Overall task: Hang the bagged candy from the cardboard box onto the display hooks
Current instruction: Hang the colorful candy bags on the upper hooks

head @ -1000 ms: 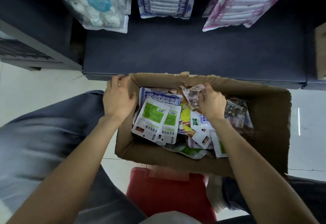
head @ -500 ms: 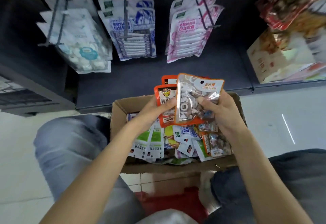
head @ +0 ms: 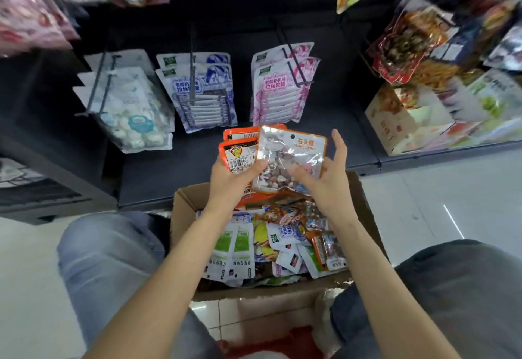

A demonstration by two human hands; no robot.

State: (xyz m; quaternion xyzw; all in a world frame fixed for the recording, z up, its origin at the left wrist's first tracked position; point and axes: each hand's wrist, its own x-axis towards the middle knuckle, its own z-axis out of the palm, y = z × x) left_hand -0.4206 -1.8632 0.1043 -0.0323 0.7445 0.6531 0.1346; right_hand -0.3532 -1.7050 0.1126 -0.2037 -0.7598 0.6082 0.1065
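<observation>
At frame centre the left hand (head: 231, 177) grips a few orange candy bags (head: 288, 158); the right hand (head: 324, 177) hovers released. None hung yet; the box (head: 183, 211) remains full.

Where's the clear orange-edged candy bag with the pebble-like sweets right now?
In the head view it is centre frame: the candy bag is raised above the cardboard box, gripped by the left hand, with the open right hand beside it.

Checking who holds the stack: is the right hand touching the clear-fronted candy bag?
Touching: the head view shows the right hand with straight fingers under the clear-fronted candy bag, while the left hand grips the stack.
</observation>
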